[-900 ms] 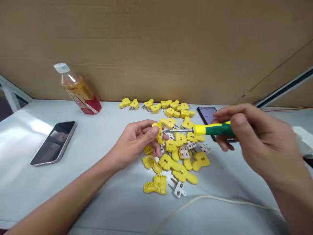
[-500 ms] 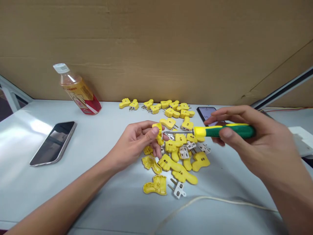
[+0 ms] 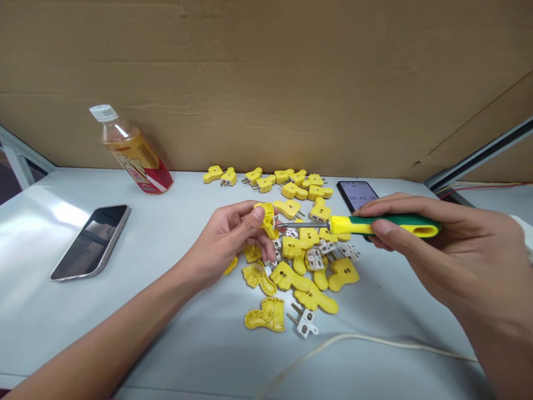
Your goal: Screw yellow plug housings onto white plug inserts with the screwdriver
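Between thumb and fingers, my left hand (image 3: 235, 233) pinches a yellow foot-shaped plug (image 3: 267, 218) above the pile. My right hand (image 3: 420, 239) is closed around the green and yellow handle of a screwdriver (image 3: 350, 225), held level. Its metal shaft points left and the tip meets the right side of the plug; the exact contact is too small to make out. Below lie several yellow plug shells, among them an open half shell (image 3: 266, 315) with its hollow side up. A white plug insert (image 3: 306, 322) with metal pins rests beside it.
Several yellow plugs (image 3: 293, 190) stand in rows near the cardboard wall (image 3: 266, 83). A drink bottle (image 3: 133, 150) and a dark phone (image 3: 91, 241) are at the left. Another phone (image 3: 356, 194) showing a timer lies behind my right hand. A pale cable (image 3: 375, 337) crosses the front.
The screwdriver handle has turned about its axis, and my right fingers have closed more around it. My left hand has tilted the plug slightly, moving it a little up and left.
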A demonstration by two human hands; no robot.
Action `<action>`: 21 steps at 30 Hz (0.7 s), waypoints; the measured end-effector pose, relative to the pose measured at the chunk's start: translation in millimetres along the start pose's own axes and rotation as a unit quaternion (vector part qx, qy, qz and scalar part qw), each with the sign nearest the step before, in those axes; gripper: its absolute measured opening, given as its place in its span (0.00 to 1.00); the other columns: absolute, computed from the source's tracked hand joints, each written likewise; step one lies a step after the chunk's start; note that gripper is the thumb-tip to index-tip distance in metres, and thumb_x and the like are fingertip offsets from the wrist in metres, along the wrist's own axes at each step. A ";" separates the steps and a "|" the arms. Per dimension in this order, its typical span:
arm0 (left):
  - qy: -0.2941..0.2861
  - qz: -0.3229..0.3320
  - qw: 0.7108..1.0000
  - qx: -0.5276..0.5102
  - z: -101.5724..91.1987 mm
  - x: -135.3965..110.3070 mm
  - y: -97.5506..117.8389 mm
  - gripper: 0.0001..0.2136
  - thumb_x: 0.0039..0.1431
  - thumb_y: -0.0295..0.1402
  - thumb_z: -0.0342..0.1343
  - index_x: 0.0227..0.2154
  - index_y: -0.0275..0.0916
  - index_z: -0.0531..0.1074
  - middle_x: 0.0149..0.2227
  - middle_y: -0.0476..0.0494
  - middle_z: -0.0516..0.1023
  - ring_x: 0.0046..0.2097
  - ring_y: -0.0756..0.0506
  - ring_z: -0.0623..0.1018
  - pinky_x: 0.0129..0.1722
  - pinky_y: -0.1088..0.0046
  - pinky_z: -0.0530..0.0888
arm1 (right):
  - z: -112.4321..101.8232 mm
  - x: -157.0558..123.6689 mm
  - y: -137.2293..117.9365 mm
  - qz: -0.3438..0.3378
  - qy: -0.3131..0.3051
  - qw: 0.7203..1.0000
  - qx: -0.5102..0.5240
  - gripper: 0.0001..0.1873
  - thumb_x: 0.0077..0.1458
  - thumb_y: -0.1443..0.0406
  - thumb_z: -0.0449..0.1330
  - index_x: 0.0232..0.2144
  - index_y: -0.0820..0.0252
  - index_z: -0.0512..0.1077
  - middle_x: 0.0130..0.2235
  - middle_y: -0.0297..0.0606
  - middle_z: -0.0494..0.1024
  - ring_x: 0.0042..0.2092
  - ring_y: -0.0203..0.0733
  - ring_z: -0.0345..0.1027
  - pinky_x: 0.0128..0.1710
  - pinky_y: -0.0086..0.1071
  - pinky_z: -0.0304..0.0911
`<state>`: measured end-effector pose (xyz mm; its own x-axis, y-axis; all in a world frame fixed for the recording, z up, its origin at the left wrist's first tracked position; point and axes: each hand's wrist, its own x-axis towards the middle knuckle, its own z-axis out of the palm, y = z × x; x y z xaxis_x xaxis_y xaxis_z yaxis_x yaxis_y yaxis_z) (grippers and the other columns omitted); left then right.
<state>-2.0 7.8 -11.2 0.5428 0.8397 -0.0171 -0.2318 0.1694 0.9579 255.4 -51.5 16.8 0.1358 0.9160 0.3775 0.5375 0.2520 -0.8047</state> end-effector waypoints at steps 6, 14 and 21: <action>0.002 0.000 1.000 0.000 1.1 -0.4 1.8 0.21 0.61 0.51 0.66 0.32 0.36 0.72 0.23 0.48 0.79 0.26 0.49 0.80 0.32 0.73 0.77 | -0.7 -0.4 -0.9 -0.016 -0.010 1.000 -0.015 0.03 0.58 0.61 0.69 0.33 0.44 0.83 0.36 0.31 0.86 0.39 0.45 0.82 0.31 0.31 0.79; 0.001 0.019 0.999 0.043 3.4 -1.4 4.5 0.21 0.60 0.51 0.67 0.37 0.35 0.75 0.25 0.48 0.80 0.27 0.48 0.81 0.32 0.73 0.77 | 1.5 -4.8 -7.2 -0.051 0.012 0.998 -0.046 0.05 0.59 0.64 0.67 0.33 0.44 0.81 0.36 0.28 0.85 0.39 0.43 0.81 0.34 0.31 0.77; 0.008 0.037 0.994 0.101 4.9 -2.1 5.8 0.21 0.60 0.51 0.67 0.39 0.35 0.76 0.27 0.47 0.80 0.28 0.47 0.81 0.34 0.71 0.78 | -5.1 5.0 -9.0 0.000 -0.076 0.996 -0.042 0.11 0.53 0.54 0.69 0.36 0.50 0.81 0.32 0.34 0.83 0.26 0.41 0.74 0.17 0.29 0.67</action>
<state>-0.5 4.5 -4.2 0.5166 0.8546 0.0519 -0.1034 0.0021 0.9946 255.5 -50.8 28.3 0.0108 0.9544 0.2984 0.6059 0.2311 -0.7612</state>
